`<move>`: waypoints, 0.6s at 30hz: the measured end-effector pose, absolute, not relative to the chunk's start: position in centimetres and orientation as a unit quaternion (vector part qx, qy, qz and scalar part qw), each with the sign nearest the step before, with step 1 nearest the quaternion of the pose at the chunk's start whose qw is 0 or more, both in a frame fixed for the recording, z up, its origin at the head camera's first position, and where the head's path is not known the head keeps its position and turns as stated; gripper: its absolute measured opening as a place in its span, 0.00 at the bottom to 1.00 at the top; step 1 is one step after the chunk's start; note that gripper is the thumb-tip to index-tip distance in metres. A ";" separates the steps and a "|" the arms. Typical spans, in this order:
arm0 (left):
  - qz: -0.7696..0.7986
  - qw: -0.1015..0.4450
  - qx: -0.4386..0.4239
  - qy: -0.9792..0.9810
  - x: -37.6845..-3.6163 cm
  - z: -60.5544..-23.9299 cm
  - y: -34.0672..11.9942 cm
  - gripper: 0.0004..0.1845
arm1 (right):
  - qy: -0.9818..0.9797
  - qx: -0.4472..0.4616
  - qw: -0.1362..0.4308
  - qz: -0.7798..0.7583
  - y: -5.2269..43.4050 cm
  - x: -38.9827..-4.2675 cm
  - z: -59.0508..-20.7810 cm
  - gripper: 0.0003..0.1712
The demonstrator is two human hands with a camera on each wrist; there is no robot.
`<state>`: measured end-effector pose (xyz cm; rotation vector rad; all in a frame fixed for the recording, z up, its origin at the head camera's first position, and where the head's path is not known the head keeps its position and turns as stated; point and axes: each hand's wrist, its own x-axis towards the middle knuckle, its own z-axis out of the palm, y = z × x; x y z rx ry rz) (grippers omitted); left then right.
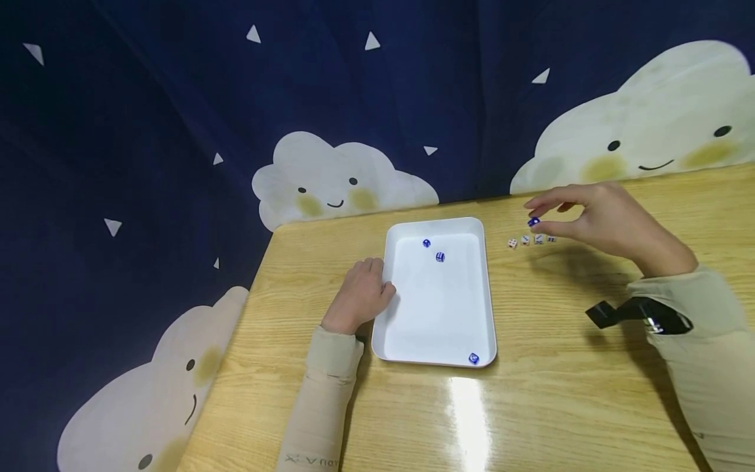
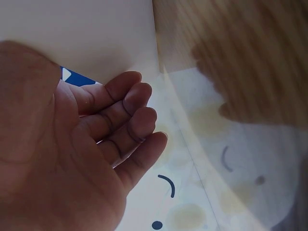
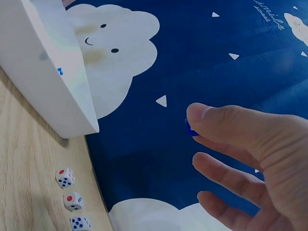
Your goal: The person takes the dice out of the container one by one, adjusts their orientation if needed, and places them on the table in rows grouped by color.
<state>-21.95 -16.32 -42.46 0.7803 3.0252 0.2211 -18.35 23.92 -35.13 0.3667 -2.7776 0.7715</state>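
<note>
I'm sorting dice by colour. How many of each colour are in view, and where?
Blue dice: 4, three in the white tray and one pinched in the right hand.
White dice: 4, in a row on the table.
Total: 8 dice.

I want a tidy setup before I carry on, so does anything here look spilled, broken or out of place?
Nothing stands out. The white tray sits flat on the wooden table with three blue dice inside, white dice form a neat row beside it, and the right hand pinches one blue die.
</note>
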 end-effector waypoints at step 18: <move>0.070 0.007 0.246 0.967 -21.9 -42.5 -16.3 0.12 | -0.948 0.122 0.122 0.269 24.8 -19.3 -36.7 0.21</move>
